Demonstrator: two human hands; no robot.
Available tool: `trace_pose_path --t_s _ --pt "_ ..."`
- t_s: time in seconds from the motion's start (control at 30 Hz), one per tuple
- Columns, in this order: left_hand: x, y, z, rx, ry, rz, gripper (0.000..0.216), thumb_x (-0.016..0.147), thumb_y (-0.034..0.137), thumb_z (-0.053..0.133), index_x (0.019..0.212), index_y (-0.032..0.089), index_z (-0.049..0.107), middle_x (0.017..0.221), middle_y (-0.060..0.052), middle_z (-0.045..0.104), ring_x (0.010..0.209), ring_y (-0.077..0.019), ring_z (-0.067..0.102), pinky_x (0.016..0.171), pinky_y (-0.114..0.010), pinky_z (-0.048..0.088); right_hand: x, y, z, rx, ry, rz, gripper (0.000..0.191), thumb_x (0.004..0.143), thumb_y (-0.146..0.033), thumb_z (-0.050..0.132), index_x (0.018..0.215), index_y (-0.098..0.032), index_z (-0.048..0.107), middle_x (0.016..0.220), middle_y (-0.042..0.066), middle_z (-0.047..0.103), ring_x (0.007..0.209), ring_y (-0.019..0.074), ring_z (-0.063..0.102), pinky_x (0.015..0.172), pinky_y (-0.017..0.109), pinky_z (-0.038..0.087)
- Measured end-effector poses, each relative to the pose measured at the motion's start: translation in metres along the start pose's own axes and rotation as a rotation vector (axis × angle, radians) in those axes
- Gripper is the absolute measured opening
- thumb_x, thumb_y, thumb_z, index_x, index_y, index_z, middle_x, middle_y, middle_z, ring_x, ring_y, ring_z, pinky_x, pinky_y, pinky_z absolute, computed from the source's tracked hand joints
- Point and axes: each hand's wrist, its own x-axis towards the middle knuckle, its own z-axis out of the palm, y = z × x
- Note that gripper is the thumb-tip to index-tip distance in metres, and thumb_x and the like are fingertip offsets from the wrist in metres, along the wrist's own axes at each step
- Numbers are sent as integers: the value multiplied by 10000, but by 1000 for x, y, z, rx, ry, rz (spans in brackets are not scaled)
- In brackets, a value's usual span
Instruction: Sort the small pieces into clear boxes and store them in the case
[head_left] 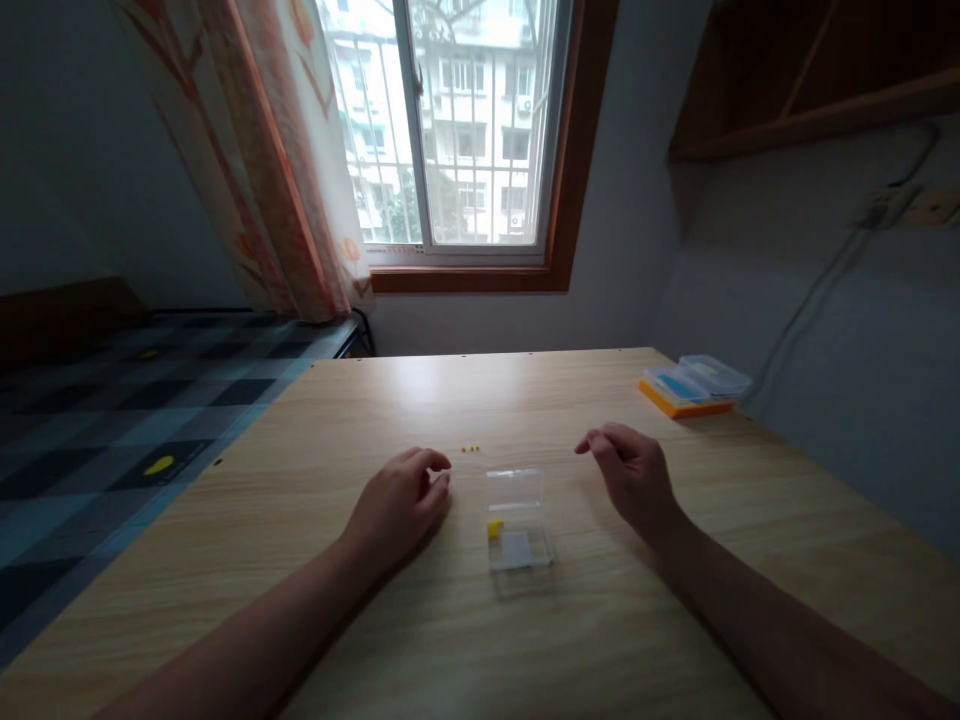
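Note:
A small clear plastic box lies open on the wooden table, its lid flipped back, with a yellow piece inside at its left. A few tiny yellow beads lie on the table just beyond it. My left hand rests on the table left of the box, fingers curled loosely with nothing seen in them. My right hand hovers right of the box, its fingers curled and thumb and forefinger drawn toward each other; I cannot make out anything between them.
A clear-lidded case with an orange base sits at the table's far right by the wall. A bed with a checked cover lies to the left. A window and curtain stand behind the table; a cable runs down the right wall.

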Motion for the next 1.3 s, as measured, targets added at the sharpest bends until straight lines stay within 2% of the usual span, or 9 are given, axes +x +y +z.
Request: trace_pose_path --t_s 0.1,0.27,0.4,0.6,0.77,1.13,1.3 --pt "5 -5 2 14 -1 -17 257 876 311 522 991 178 711 927 -75 706 768 -215 654 725 -326 506 5 19 10 60 44 160 399 880 -435 520 662 -158 705 583 13 566 606 158 527 632 279 409" --pt "13 -7 5 42 3 -39 266 870 318 559 971 168 755 923 -81 720 774 -219 665 772 -333 522 7 33 20 98 25 216 432 889 -471 507 695 -148 718 601 20 597 646 175 559 652 280 417" --pt "29 -9 11 66 5 -44 241 845 316 614 957 176 776 937 -79 731 798 -224 674 802 -330 522 8 35 21 120 -9 234 431 874 -483 519 685 -150 718 604 27 607 680 188 576 664 282 420" --pt "49 -9 22 95 18 -74 176 840 287 647 874 193 792 902 -68 736 797 -214 673 814 -317 517 10 38 22 138 -33 253 444 857 -498 512 677 -152 723 546 15 550 626 177 530 636 278 398" --pt "53 -9 24 99 23 -76 155 842 250 645 840 215 796 895 -54 753 832 -224 676 852 -322 510 10 37 24 146 -74 254 454 853 -502 509 683 -147 735 529 5 514 599 165 494 612 272 376" --pt "59 -11 29 77 -12 -46 162 855 273 655 887 218 804 919 -46 758 813 -210 668 817 -305 505 11 37 24 130 -111 252 477 856 -515 499 700 -139 748 488 -15 451 539 144 422 572 266 329" --pt "61 -8 30 68 -29 -39 173 851 302 656 893 223 804 913 -42 757 796 -202 666 787 -295 509 11 39 26 129 -115 254 474 865 -504 502 716 -132 755 535 5 527 575 149 465 590 265 350"
